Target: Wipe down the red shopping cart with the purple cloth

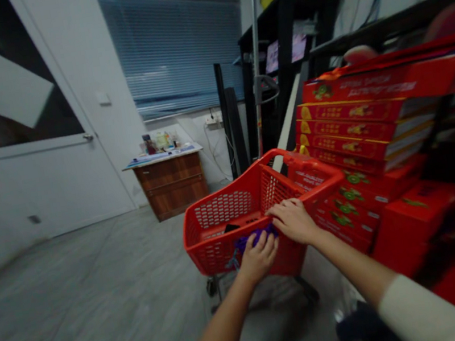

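Note:
A red plastic shopping cart (pixel 217 246) with perforated sides stands in front of me. Its near side carries a bundle of purple material (pixel 245 242), with a light bluish piece hanging below. My left hand (pixel 260 254) has its fingers curled over the purple material against the outside of the cart. Beside it, my right hand (pixel 293 220) lies over the cart's near rim, fingers bent; its fingertips reach the rim near the purple material. Whether anything is under them is hidden. A small black object (pixel 231 227) lies inside the cart.
Stacked red boxes (pixel 346 128) rise close on the right. Behind the cart are a wooden cabinet (pixel 176 187) with bottles on top, a metal pole (pixel 257 73) and a black shelf (pixel 285 17). A door (pixel 60 179) is at the left, beyond grey floor.

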`<state>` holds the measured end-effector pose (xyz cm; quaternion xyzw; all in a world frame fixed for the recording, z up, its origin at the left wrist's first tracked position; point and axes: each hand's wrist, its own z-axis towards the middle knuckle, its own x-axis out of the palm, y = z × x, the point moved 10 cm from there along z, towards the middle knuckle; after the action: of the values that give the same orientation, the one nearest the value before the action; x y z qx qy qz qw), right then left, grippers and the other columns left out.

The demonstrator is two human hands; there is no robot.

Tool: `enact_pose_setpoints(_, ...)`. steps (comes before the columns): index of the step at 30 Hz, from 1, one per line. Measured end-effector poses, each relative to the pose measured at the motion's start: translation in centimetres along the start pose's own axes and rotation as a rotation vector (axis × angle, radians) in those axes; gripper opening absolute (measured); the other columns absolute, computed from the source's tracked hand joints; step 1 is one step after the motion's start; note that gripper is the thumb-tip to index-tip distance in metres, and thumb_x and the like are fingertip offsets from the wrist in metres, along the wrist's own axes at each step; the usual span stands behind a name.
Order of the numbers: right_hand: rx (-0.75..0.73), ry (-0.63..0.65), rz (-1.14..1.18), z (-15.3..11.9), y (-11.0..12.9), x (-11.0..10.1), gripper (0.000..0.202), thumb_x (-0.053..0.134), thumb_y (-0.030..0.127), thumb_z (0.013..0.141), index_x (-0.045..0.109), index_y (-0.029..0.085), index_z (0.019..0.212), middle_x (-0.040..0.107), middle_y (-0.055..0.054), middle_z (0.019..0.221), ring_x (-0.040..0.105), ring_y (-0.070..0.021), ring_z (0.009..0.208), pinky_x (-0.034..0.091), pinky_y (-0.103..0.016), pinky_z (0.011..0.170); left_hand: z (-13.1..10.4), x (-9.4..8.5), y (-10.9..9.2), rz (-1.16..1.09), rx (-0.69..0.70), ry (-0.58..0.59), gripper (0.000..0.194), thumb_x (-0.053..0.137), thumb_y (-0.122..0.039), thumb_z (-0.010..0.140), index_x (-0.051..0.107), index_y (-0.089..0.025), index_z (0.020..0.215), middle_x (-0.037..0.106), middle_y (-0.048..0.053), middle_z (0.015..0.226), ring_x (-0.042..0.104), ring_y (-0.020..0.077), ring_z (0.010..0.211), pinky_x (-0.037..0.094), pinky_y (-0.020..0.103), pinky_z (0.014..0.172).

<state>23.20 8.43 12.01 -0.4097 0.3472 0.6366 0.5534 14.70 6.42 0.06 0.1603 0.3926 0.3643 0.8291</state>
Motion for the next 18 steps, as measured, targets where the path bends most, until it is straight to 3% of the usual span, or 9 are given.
enact_pose_setpoints(3, -0.105, 0.015, -0.021, -0.8, -0.1, -0.1, 0.038, 0.045, 0.021, 0.091, 0.060, 0.030, 0.124, 0.065, -0.002, 0.124, 0.050, -0.0209, 0.117, 0.026, -0.042, 0.105, 0.0, 1.1, -1.8, -0.043, 0.034, 0.044, 0.037, 0.040, -0.024, 0.097, 0.056, -0.024, 0.131, 0.062, 0.008, 0.131, 0.055, 0.0197, 0.121, 0.038, 0.039, 0.102)
enact_pose_setpoints(6, -0.134, -0.047, -0.092, -2.1, -1.7, -0.7, 0.052, 0.046, 0.020, 0.089, 0.048, 0.034, 0.139, 0.047, -0.001, 0.147, 0.034, -0.0221, 0.137, 0.020, -0.044, 0.114, 0.9, 0.4, -1.1, -0.077, 0.006, -0.054, 0.038, 0.040, -0.024, 0.097, 0.055, -0.024, 0.132, 0.062, 0.007, 0.132, 0.055, 0.0201, 0.121, 0.037, 0.039, 0.104)
enact_pose_setpoints(8, -0.039, -0.134, -0.135, -3.2, -3.9, -1.2, 0.055, 0.046, 0.022, 0.090, 0.043, 0.035, 0.143, 0.036, -0.001, 0.155, 0.025, -0.0237, 0.143, 0.018, -0.047, 0.115, 2.2, -0.3, 0.1, -0.100, -0.058, -0.126, 0.041, 0.041, -0.023, 0.097, 0.052, -0.024, 0.136, 0.060, 0.007, 0.134, 0.053, 0.0215, 0.125, 0.034, 0.041, 0.107)
enact_pose_setpoints(11, 0.167, -0.312, -0.111, -5.4, -7.1, -1.0, 0.062, 0.044, 0.029, 0.093, 0.024, 0.030, 0.152, 0.022, -0.006, 0.160, 0.020, -0.0264, 0.145, 0.022, -0.050, 0.115, 3.9, 0.0, 0.6, -0.139, -0.126, -0.128, 0.043, 0.042, -0.023, 0.096, 0.049, -0.023, 0.139, 0.057, 0.008, 0.137, 0.048, 0.0240, 0.130, 0.032, 0.044, 0.110)
enact_pose_setpoints(14, 0.341, -0.504, 0.011, -8.1, -9.7, 1.0, 0.077, 0.043, 0.041, 0.095, -0.001, 0.022, 0.155, 0.010, -0.014, 0.161, 0.014, -0.0303, 0.146, 0.025, -0.055, 0.113, 3.5, 1.1, -1.1, -0.123, -0.087, -0.093, 0.040, 0.041, -0.023, 0.096, 0.054, -0.020, 0.134, 0.060, 0.009, 0.134, 0.052, 0.0239, 0.126, 0.036, 0.042, 0.106)
enact_pose_setpoints(18, 0.363, -0.450, 0.251, -8.2, -10.9, 7.1, 0.092, 0.047, 0.046, 0.093, -0.018, 0.021, 0.152, 0.006, -0.018, 0.160, 0.014, -0.0291, 0.147, 0.033, -0.051, 0.111, 2.0, 1.7, -2.4, -0.101, 0.011, -0.087, 0.036, 0.039, -0.024, 0.097, 0.060, -0.019, 0.126, 0.063, 0.006, 0.130, 0.056, 0.0209, 0.120, 0.040, 0.037, 0.101)
